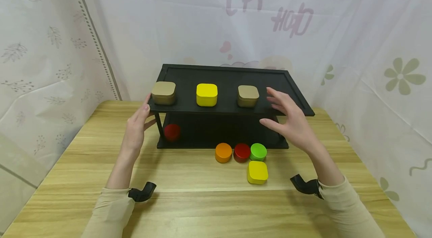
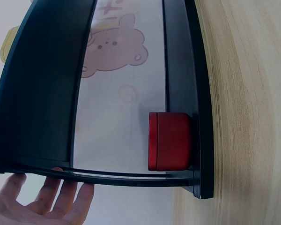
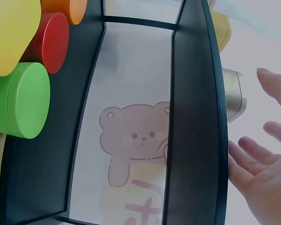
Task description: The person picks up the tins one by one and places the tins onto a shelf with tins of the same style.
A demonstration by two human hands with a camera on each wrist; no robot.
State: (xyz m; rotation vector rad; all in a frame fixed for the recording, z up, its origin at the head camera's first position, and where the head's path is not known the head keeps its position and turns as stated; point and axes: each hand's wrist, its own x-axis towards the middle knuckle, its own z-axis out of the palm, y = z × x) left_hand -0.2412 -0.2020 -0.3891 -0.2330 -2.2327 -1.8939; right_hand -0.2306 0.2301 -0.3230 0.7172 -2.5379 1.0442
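A black two-tier shelf [image 1: 229,76] stands on a wooden table [image 1: 189,208]. Its top tier carries a tan square tin [image 1: 163,92], a yellow square tin [image 1: 207,94] and a second tan tin [image 1: 248,96]. A red round tin [image 1: 172,132] [image 2: 171,140] sits on the lower tier at the left. My left hand [image 1: 146,112] [image 2: 51,197] is open, fingertips at the top tier's front left corner. My right hand [image 1: 271,108] [image 3: 262,154] is open beside the top tier's right front edge, near the second tan tin [image 3: 234,93], holding nothing.
On the table before the shelf lie an orange round tin [image 1: 223,152], a red round tin [image 1: 242,152], a green round tin [image 1: 258,151] and a yellow square tin [image 1: 257,172]. Patterned white curtains close in the back and both sides.
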